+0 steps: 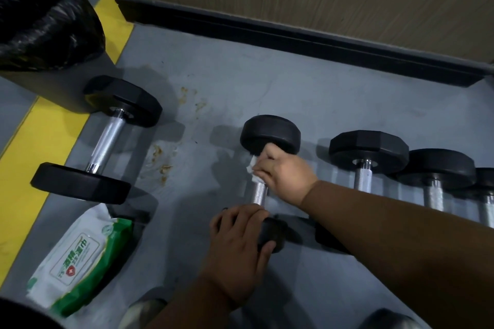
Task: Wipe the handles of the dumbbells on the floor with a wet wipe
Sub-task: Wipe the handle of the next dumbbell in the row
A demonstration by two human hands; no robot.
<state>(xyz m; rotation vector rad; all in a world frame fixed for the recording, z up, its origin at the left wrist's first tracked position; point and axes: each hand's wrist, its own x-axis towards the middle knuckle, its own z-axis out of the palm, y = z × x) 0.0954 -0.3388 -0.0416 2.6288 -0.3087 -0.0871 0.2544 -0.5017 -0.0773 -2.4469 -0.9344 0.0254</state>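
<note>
Your right hand [280,171] is wrapped around the wet wipe [251,167] and clamps it onto the handle [259,192] of the middle dumbbell [270,133], at the end nearest the far weight head. Your left hand [240,238] grips the near weight head [270,232], fingers curled over it, steadying it on the grey floor [240,83]. Keep that hold firm so the bar does not roll, and draw the wipe down toward your left hand, twisting your wrist as you go so the knurling is cleaned all round; the bare lower stretch looks not yet covered.

To the right, another dumbbell [367,151] lies just beside, and your forearm crosses over it, so room on that side is tight. To the left the floor is freer: the dumbbell [107,139] by the yellow stripe [40,131] lies well apart, with the wipes packet [80,256] near your left wrist. The skirting [294,35] along the wall is well beyond the far heads.
</note>
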